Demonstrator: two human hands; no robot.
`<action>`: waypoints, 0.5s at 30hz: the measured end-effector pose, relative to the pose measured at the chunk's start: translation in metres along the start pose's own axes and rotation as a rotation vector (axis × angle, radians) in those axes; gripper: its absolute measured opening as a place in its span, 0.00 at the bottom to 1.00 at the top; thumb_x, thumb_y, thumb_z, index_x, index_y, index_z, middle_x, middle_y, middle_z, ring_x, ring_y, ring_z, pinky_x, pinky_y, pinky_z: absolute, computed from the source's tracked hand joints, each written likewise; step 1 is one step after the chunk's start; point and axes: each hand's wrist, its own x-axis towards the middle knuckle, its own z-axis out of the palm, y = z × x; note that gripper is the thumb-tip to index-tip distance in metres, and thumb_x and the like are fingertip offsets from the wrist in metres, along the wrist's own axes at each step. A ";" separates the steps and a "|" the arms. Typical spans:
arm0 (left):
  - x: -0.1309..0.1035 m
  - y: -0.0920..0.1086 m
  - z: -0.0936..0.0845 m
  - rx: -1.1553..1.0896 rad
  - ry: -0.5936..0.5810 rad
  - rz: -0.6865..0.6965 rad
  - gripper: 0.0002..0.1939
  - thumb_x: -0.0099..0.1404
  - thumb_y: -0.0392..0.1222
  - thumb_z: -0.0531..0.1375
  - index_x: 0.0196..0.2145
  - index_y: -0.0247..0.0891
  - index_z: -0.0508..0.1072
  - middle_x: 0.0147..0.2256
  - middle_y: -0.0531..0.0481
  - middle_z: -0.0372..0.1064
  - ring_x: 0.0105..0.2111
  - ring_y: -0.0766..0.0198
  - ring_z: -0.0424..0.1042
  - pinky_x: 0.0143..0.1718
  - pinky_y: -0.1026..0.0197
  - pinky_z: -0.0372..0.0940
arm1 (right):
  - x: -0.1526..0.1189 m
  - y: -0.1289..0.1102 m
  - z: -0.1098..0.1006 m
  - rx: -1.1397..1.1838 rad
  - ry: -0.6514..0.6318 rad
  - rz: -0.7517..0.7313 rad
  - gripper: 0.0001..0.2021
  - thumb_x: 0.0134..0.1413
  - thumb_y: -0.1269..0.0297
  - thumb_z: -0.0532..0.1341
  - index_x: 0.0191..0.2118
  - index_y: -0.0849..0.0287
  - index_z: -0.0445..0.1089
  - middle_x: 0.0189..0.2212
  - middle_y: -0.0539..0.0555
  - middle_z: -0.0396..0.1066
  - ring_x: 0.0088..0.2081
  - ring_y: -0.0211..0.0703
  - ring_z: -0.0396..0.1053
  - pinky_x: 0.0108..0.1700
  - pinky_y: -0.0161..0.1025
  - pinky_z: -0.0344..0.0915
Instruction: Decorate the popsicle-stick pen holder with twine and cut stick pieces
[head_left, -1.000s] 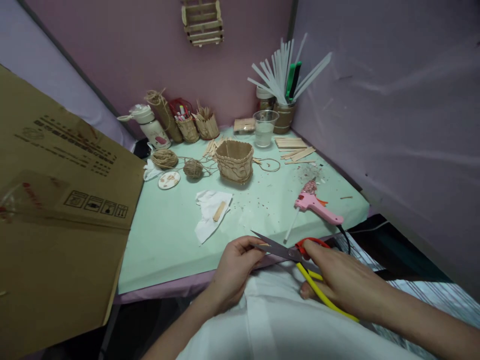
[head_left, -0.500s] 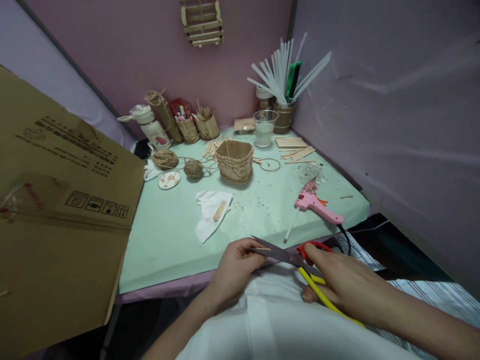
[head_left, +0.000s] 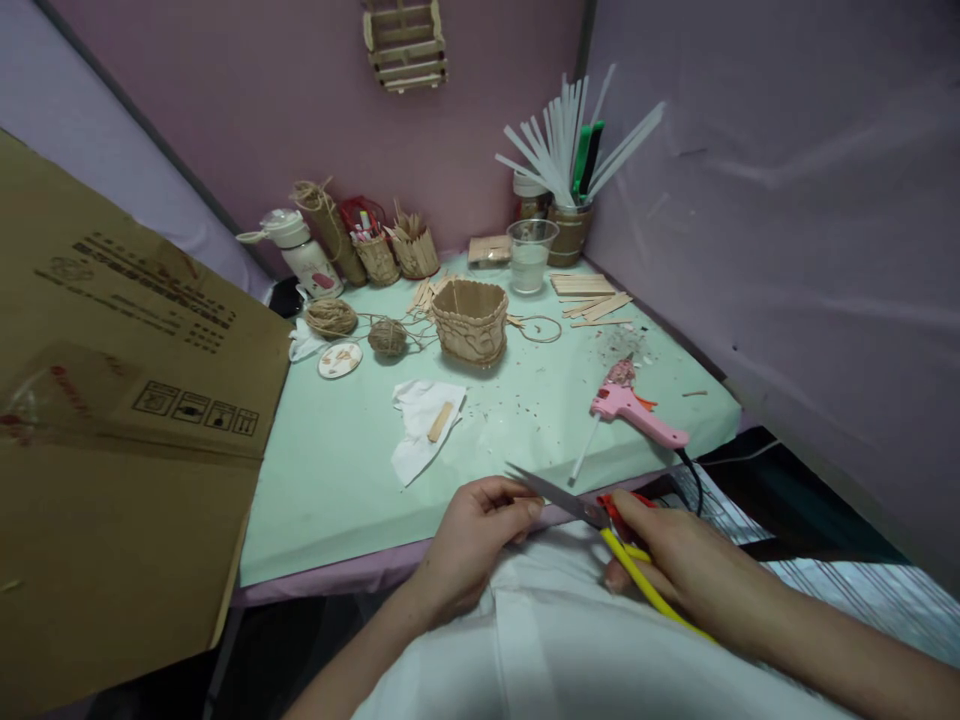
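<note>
My right hand [head_left: 675, 550] grips a pair of scissors [head_left: 562, 495] by its red and yellow handles, close above my lap. The blades are now together and point left, towards my left hand [head_left: 484, 530]. Thumb and fingers of that hand pinch a small piece of wooden craft stick [head_left: 532, 501], mostly hidden by the fingers. The scissor tips lie just above and beside those fingertips. On the table beyond, a white tissue [head_left: 415, 455] has a short stick piece [head_left: 440, 422] on it.
A pink glue gun [head_left: 637, 412] lies at right, its cord over the edge. A woven basket [head_left: 471, 325], twine balls [head_left: 388, 338], a plastic cup [head_left: 529, 265] and loose sticks [head_left: 600, 305] stand further back. A cardboard box [head_left: 150, 420] flanks the left side of the table [head_left: 322, 510].
The scissor blades, apart around the stick piece before, have come together. My right hand's fingers have drawn closer. Less of the stick piece shows at my left fingertips.
</note>
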 end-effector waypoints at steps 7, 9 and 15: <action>0.002 -0.002 0.001 -0.149 -0.003 -0.061 0.11 0.51 0.43 0.66 0.31 0.32 0.76 0.31 0.46 0.73 0.28 0.70 0.69 0.35 0.65 0.63 | 0.006 0.006 0.003 0.222 0.049 0.004 0.10 0.53 0.57 0.56 0.29 0.55 0.57 0.24 0.47 0.62 0.26 0.38 0.58 0.28 0.34 0.56; 0.003 -0.003 0.001 -0.107 0.005 -0.043 0.12 0.51 0.43 0.67 0.31 0.32 0.76 0.29 0.47 0.73 0.27 0.70 0.69 0.33 0.66 0.63 | 0.008 -0.002 0.002 0.323 0.107 -0.003 0.12 0.52 0.55 0.57 0.27 0.56 0.55 0.23 0.46 0.59 0.25 0.36 0.57 0.27 0.33 0.56; 0.002 0.001 0.004 0.115 -0.003 0.042 0.11 0.51 0.44 0.66 0.28 0.33 0.74 0.21 0.50 0.70 0.23 0.69 0.68 0.29 0.64 0.63 | 0.028 -0.032 0.001 0.547 0.331 -0.083 0.11 0.49 0.58 0.59 0.27 0.55 0.55 0.25 0.48 0.64 0.25 0.36 0.61 0.27 0.34 0.60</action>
